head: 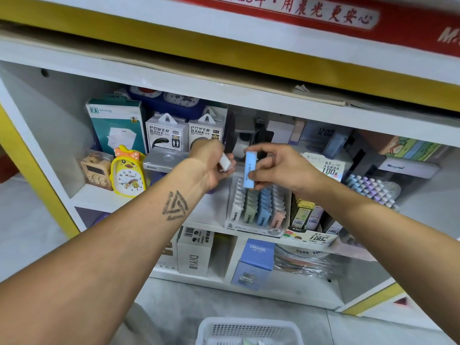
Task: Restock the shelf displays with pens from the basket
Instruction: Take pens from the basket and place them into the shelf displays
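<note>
- Holding stock above the display [256,210], we judge placement is in hand: our right hand [276,168] pinches a blue pack [249,169] upright over the rows.
- Our left hand [211,165] curls round a white pack [226,161], wrist turned inward.
- Next we must match blue to its row.
- The basket [249,329] sits below, near our feet.

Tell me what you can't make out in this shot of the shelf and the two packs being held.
Head view only:
- white pack: mostly hidden by the left hand.
- blue pack: print blurred.
- basket: cut off by the bottom edge, contents unclear.
- display tray: back rows hidden by the right hand.
</note>
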